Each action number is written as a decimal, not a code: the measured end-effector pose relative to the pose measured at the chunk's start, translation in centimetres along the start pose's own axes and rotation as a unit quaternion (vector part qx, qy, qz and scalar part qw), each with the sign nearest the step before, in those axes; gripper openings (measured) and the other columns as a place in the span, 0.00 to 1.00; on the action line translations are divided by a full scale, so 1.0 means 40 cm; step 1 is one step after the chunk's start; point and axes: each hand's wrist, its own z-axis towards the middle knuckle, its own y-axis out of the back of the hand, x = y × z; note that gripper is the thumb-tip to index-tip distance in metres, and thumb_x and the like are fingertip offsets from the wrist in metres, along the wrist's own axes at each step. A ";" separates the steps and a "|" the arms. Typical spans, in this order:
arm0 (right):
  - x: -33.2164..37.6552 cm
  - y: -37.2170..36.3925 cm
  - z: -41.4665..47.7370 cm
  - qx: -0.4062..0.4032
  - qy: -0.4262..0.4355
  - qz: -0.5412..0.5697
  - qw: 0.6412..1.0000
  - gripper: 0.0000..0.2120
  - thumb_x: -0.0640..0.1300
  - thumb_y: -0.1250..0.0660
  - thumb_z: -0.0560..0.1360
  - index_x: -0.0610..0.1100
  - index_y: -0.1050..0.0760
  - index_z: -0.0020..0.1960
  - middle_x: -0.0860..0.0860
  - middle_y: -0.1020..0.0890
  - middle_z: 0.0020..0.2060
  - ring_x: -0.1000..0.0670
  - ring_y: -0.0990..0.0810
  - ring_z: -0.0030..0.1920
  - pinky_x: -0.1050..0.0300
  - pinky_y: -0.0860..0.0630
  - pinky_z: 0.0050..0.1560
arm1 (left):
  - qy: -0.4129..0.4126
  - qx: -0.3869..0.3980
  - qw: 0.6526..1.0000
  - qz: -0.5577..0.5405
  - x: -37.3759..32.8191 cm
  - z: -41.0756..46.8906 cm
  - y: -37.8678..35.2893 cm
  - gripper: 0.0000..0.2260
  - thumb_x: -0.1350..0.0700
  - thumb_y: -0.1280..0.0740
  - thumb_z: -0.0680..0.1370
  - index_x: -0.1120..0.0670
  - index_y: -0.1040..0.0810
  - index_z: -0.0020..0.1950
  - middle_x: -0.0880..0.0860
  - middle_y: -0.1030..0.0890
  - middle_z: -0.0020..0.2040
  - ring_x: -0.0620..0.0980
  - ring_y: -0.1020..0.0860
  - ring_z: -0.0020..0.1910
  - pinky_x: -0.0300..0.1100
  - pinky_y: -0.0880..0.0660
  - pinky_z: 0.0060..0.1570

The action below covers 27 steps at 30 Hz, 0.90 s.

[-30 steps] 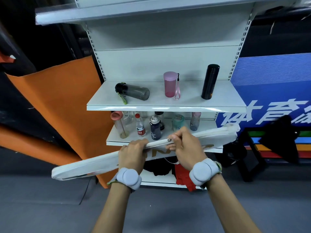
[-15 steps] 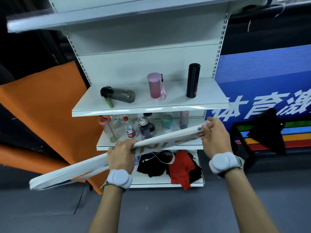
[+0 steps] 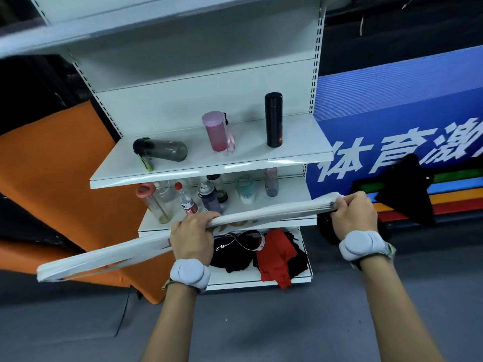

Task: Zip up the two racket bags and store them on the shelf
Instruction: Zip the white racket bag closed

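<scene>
Before the shelf: a person holds one long white bag [image 3: 261,214] level in both hands, in front of the unit's lower tiers.
Bag: white, flat and narrow, edge-on to the camera; it slopes from low on the left to high on the right. Gold lettering shows on its side just beside the left hand. A thin strap hangs slack under its left part.
Left hand [image 3: 192,237]: closed around the bag near its middle, fingers curled over the top edge, thumb hidden below.
Right hand [image 3: 354,214]: closed on the bag's right end, fingertips pinched at a small dark metal piece there; whether that is the zip pull cannot be told for sure.
Wrists: each carries a pale grey band [image 3: 190,274] with two round pads.
Shelf [image 3: 300,142]: white metal unit with perforated uprights. The middle tier carries a grey bottle [image 3: 162,150] lying on its side, a pink cup [image 3: 215,131] upright and a black flask [image 3: 273,119] upright, all well apart.
Tier below: several bottles [image 3: 209,198] stand in a row behind the bag.
Bottom tier: black and red clothes [image 3: 275,253] lie in a heap.
Left of the shelf: an orange mat [image 3: 52,178] leans against the dark wall.
Right of the shelf: a blue board [image 3: 392,113] with white characters, and a black cloth [image 3: 407,186] hanging in front of coloured stripes.
Second bag: not seen.
</scene>
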 end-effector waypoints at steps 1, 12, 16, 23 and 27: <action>-0.008 0.010 0.002 0.005 -0.016 -0.016 1.000 0.09 0.41 0.38 0.79 0.35 0.28 0.55 0.36 0.24 0.57 0.35 0.26 0.57 0.47 0.30 0.55 | -0.003 0.019 1.000 0.017 -0.014 0.000 -0.011 0.18 0.65 0.28 0.70 0.43 0.15 0.52 0.49 0.14 0.46 0.56 0.20 0.49 0.48 0.30 0.52; -0.047 0.002 -0.048 0.100 0.216 -0.242 0.941 0.14 0.47 0.29 0.70 0.59 0.23 0.53 0.59 0.19 0.48 0.52 0.24 0.60 0.35 0.58 0.76 | -0.124 0.120 0.984 0.038 -0.288 -0.026 -0.135 0.16 0.62 0.33 0.75 0.43 0.18 0.56 0.43 0.16 0.53 0.48 0.22 0.56 0.45 0.35 0.52; -0.089 0.020 -0.017 0.077 0.207 -0.223 0.949 0.12 0.42 0.31 0.70 0.58 0.23 0.49 0.57 0.19 0.42 0.50 0.22 0.52 0.35 0.54 0.74 | -0.143 0.099 0.984 0.042 -0.335 -0.026 -0.156 0.12 0.58 0.30 0.74 0.44 0.19 0.53 0.43 0.16 0.50 0.48 0.22 0.53 0.46 0.39 0.53; -0.143 0.043 0.076 0.079 0.152 -0.222 0.960 0.09 0.42 0.31 0.71 0.55 0.23 0.46 0.56 0.19 0.41 0.47 0.22 0.52 0.39 0.50 0.72 | -0.104 0.125 0.984 0.069 -0.277 0.057 -0.169 0.10 0.57 0.29 0.74 0.44 0.20 0.52 0.44 0.17 0.50 0.48 0.22 0.54 0.44 0.40 0.53; -0.137 0.019 0.122 0.115 0.131 -0.286 0.942 0.12 0.44 0.31 0.69 0.56 0.25 0.50 0.54 0.19 0.45 0.46 0.21 0.53 0.44 0.41 0.67 | -0.098 0.160 0.982 0.036 -0.278 0.092 -0.204 0.13 0.60 0.32 0.73 0.45 0.18 0.52 0.44 0.15 0.50 0.50 0.21 0.54 0.42 0.40 0.49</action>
